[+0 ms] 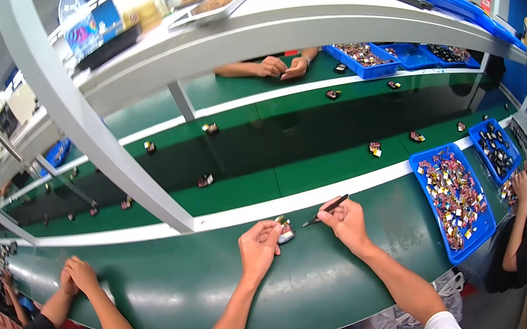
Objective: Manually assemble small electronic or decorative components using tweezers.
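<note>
My left hand (260, 248) is closed in a pinch on a small electronic part (285, 232) with dark, reddish, white and yellow bits, just above the green worktop (179, 283). My right hand (347, 224) grips slim black tweezers (334, 205). Their pointed tip aims left at the part and stops a little short of it. How the part is built is too small to make out.
At right a blue tray (490, 227) holds many small wired parts; a smaller blue tray (515, 158) with black pieces stands behind it. Beyond a white rail (244, 214), the green conveyor belt (320, 172) carries scattered parts. A metal post (97, 129) rises left. Co-workers sit on both sides and opposite.
</note>
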